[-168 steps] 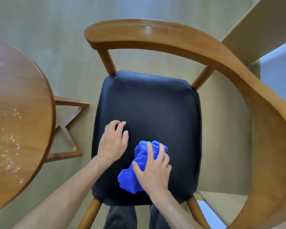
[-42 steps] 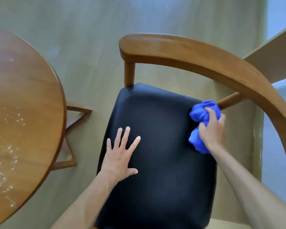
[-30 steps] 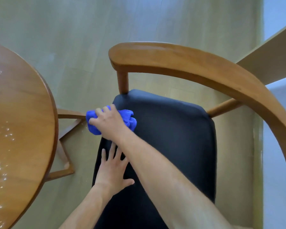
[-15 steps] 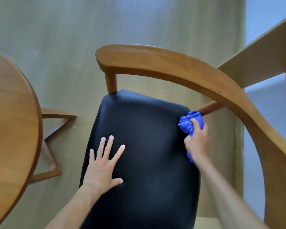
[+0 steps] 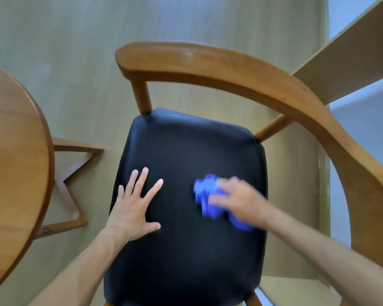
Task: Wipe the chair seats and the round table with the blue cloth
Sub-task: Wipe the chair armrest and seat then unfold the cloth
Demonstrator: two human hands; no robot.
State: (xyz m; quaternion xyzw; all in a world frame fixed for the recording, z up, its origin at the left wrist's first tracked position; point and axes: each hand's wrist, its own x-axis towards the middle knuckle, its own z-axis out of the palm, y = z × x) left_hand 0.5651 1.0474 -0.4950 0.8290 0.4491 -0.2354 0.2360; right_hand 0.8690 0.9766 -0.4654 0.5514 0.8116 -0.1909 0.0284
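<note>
One chair seat (image 5: pixel 186 164), one blue cloth (image 5: pixel 208 199) bunched in my right hand (image 5: pixel 241 200); left hand (image 5: pixel 133 210) flat, fingers spread; one round surface (image 5: pixel 13 155), wood floor (image 5: pixel 75 51).

Blue cloth (image 5: pixel 208 196), black seat (image 5: pixel 186 250), brown wooden table (image 5: pixel 13 151)

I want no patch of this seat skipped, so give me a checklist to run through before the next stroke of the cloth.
1. Blue cloth in hand: ok, under the right hand, though blur hides the exact grip.
2. Cloth on the black seat: ok, on its right-middle part.
3. Left hand bracing: ok, flat on the seat's left side with fingers spread.
4. Path clear: not ok to the left, since the left hand covers part of the seat.
5. Seat already clean: cannot tell, the dark surface shows no marks.
6. Round table wiped: cannot tell, only its edge shows.
</note>
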